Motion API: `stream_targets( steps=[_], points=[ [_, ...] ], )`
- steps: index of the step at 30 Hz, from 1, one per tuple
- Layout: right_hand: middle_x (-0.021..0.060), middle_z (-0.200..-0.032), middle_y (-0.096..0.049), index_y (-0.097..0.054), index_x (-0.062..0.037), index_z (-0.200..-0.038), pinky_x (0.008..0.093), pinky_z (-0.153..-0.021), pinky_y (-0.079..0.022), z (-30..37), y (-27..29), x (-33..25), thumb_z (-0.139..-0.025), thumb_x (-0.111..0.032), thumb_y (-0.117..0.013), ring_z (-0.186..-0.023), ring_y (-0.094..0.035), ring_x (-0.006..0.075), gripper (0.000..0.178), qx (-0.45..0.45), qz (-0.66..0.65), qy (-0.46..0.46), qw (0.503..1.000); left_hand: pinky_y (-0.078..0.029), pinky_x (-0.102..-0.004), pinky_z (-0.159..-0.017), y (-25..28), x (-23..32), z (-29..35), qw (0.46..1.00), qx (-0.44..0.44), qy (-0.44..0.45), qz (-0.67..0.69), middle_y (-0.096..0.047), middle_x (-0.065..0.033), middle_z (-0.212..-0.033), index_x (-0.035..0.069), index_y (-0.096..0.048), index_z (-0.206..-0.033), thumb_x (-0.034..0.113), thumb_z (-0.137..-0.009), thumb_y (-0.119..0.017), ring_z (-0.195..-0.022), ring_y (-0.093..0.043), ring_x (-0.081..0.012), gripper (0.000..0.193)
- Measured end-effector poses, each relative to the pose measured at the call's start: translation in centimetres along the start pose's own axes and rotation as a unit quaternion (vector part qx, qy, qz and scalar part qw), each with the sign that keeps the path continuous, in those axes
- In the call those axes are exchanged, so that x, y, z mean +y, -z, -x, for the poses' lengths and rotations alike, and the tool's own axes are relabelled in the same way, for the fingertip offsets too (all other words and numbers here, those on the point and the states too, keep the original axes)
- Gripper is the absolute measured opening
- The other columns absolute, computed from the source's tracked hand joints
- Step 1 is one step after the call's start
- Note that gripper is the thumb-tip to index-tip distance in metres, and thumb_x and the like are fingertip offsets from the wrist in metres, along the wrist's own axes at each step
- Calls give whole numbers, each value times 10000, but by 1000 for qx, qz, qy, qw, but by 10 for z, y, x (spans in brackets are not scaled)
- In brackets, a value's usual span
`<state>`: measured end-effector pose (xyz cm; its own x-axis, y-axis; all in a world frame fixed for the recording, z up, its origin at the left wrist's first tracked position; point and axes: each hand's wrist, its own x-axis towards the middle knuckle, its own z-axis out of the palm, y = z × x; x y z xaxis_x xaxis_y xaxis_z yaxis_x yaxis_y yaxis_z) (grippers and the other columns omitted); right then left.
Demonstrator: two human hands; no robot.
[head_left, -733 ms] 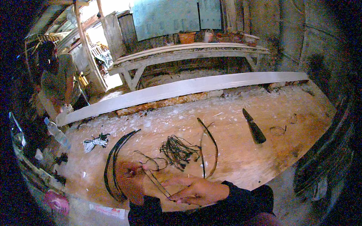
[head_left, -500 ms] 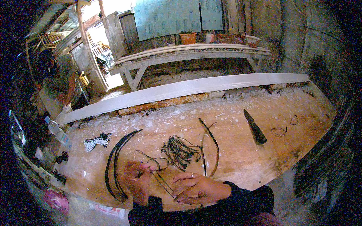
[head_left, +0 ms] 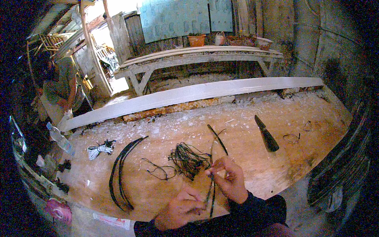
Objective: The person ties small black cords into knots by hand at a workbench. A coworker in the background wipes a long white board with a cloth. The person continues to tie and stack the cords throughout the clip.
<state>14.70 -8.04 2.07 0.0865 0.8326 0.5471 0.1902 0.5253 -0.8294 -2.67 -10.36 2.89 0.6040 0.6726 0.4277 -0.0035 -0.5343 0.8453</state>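
Near the front edge of the bench, my right hand (head_left: 229,179) pinches a thin dark strip (head_left: 213,193) by its upper part, thumb and fingertips together. My left hand (head_left: 182,208) is closed lower down the same strip, its fingertips close to the lower end. The strip looks doubled, with two strands hanging below the right fingertips. A curved dark strip (head_left: 219,139) lies on the bench and runs behind my right hand. Just left of that hand sits a loose bundle of black cords (head_left: 189,160), with a looped single cord (head_left: 162,170) beside it.
Curved black strips (head_left: 120,170) lie on the left, near a white cord bundle (head_left: 100,150) and a clear bottle (head_left: 60,138). On the right are a knife (head_left: 267,135) and a small cord loop (head_left: 291,138). A white board (head_left: 197,91) edges the bench. Another person (head_left: 65,87) is far left.
Both hands have moved right with the strip: the right hand has risen to its upper part, and the left has dropped toward its lower end. The looped cord is now uncovered.
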Motion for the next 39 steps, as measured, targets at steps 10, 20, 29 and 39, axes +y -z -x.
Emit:
stream_targets(
  steps=[10,20,29,39],
  points=[
    [65,-721,-568,-613,-32,-781,261,-619,-399,-5,10,-5,-724,-39,-602,-685,-522,157,59,43,9,1,999,-421,-295,-671,-38,12,7,992,-31,-3,126,-422,-88,-937,-25,-531,-809,43,-786,-564,-766,-500,-200,78],
    [62,-754,-592,-616,-37,-761,250,-647,-411,-5,21,-3,-723,-30,-604,-703,-534,144,40,32,-34,-50,998,-404,-360,-721,-34,13,11,989,-70,4,132,-425,-85,-985,40,-519,-835,196,-814,-555,-791,-484,-198,162],
    [53,-726,-577,-638,-55,-736,253,-679,-405,-16,47,-12,-691,-28,-645,-732,-534,140,53,24,-29,14,999,-421,-214,-495,16,8,-3,970,176,150,70,-571,-75,-948,17,-587,-770,60,-774,-565,-593,-518,-101,48],
    [46,-634,-587,-629,-61,-705,268,-577,-410,-14,55,-28,-727,-193,-643,-613,-542,141,135,-99,30,-20,994,-252,-187,-403,44,18,-52,939,307,144,-52,-492,14,-596,44,-580,-735,215,-759,-623,-459,-356,-38,178]
  ],
)
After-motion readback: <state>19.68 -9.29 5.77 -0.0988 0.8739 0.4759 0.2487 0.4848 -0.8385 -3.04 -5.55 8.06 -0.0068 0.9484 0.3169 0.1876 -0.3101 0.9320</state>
